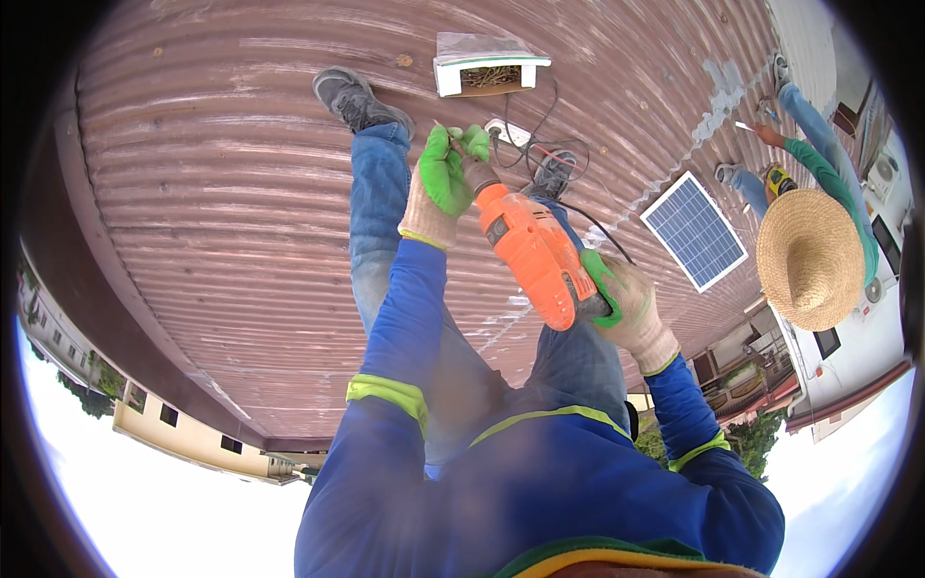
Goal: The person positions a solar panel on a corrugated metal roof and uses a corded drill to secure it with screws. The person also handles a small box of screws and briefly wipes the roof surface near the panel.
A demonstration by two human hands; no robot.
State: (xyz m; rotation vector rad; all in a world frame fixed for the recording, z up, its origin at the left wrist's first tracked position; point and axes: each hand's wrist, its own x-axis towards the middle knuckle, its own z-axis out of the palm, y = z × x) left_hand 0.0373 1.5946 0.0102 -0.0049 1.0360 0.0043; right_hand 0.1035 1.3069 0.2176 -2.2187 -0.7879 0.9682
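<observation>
An orange power drill (535,252) is held at an angle over the roof, its nose pointing up and left. My right hand (624,297), in a white glove with green palm, is closed around the drill's rear handle. At the drill's chuck (478,173), my left hand (441,188), gloved alike, has its fingers pinched together. They appear closed on a thin drill bit, mostly hidden by the glove, with a small tip showing above the fingers. A black cord (602,231) runs from near the handle toward a white power strip (509,132) on the roof.
I sit on a brown corrugated metal roof (241,212), legs stretched out. A white box (489,65) with thin brown pieces inside lies beyond my feet. To the right are a solar panel (694,231) and a co-worker in a straw hat (811,258), near a yellow-black tool (779,181).
</observation>
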